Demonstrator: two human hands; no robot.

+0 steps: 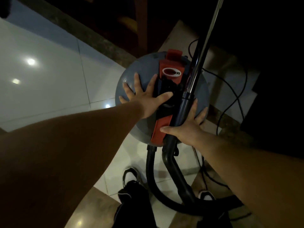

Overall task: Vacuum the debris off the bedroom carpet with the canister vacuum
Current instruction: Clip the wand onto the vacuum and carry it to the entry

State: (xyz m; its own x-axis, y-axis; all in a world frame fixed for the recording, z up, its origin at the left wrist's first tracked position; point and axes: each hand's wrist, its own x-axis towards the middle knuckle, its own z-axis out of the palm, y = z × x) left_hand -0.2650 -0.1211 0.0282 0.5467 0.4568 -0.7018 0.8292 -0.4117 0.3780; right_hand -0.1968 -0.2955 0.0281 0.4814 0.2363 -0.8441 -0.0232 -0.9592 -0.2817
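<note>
A glossy white tiled floor (49, 71) is seen across the left of the view, with ceiling lights mirrored in it and a darker stone border strip (92, 38) laid along its far edge. The canister vacuum (144, 66), round and grey-lidded, is stood on these tiles just ahead of the person's feet, and a flat piece of cardboard (181, 33) is partly covered by its far side. A red handle band (171, 66) is run across the middle of the lid. A metal wand (205, 43) is leaned up and away from the lid's right side, and a black hose (151, 170) is looped from the near side of the canister down past the feet. A thin black cord (230, 89) is trailed over the floor to the right. The left hand (144, 97) is laid flat on the lid with its fingers spread wide and nothing gripped. The right hand (189, 127) is pressed on the lid's near right edge, fingers straight and apart, with the wand's black lower tube passed between thumb and forefinger. Two dark shoes (130, 175) are seen below.
</note>
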